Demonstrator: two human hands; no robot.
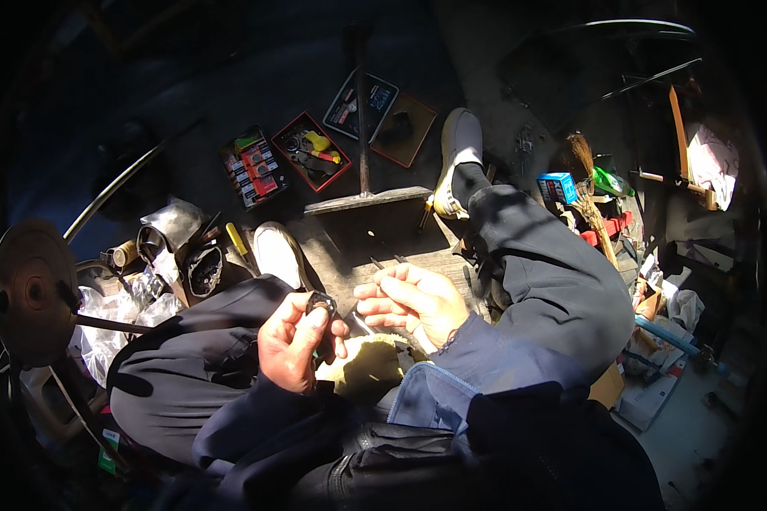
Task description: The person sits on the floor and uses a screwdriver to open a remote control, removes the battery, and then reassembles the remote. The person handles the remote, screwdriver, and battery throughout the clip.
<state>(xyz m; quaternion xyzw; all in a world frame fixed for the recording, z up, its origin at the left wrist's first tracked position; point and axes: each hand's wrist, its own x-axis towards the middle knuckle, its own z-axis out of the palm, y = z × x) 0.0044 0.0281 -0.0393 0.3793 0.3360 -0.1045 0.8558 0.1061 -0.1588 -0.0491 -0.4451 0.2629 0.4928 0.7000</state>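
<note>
My left hand [291, 347] is closed, with thumb and fingers pinching a small round dark piece with a shiny rim [320, 301]. Its kind is too small to make out. Just to the right, my right hand [422, 305] has its thumb and fingertips pressed together around a thin dark rod-like tool [378, 264], whose tip points up and away. The hands are close but apart, above my lap. Below them lies a pale yellow cloth [365, 362].
Ahead stands a wooden bench [368, 200] with an upright bar. Beyond it lie a red-edged tray of tools [311, 153], a box of red packs [254, 170] and an open case [403, 128]. A round metal disc [32, 281] is at left; a brush [581, 153] and clutter at right.
</note>
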